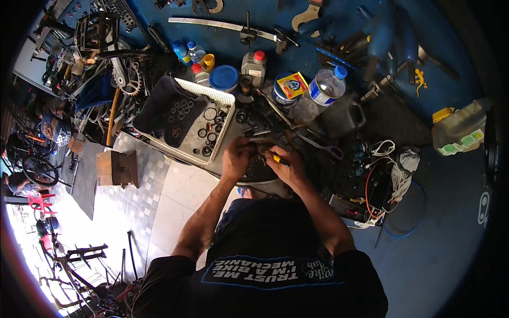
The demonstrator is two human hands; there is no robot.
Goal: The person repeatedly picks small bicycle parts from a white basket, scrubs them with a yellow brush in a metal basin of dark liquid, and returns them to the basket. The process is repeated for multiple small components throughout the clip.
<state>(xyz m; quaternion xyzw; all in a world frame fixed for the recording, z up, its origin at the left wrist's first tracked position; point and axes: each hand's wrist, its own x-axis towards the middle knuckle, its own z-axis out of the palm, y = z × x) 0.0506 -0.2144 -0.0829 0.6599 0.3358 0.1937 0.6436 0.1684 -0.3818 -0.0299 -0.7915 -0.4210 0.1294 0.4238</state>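
My right hand (pixel 290 172) is closed around a small tool with a yellow-and-black handle (pixel 280 159); its tip is lost among dark parts between my hands. My left hand (pixel 236 158) is also closed, the fingers curled at a dark piece that I cannot make out. Both hands are close together over a round, dark, shallow pan (pixel 263 182) with a pale rim at the bench's near edge. Left of them stands a white plastic basket (pixel 227 99) holding a black cloth (pixel 161 100), several metal rings (pixel 182 109) and black seals.
Purple-handled scissors (pixel 335 152) lie right of my hands, before tangled cables (pixel 382 183). Behind stand a clear blue-capped bottle (pixel 325 93), a blue-lidded tub (pixel 224 78) and a grey red-capped bottle (pixel 254 68). A wooden block (pixel 116 169) and bike parts (pixel 127 79) are at left.
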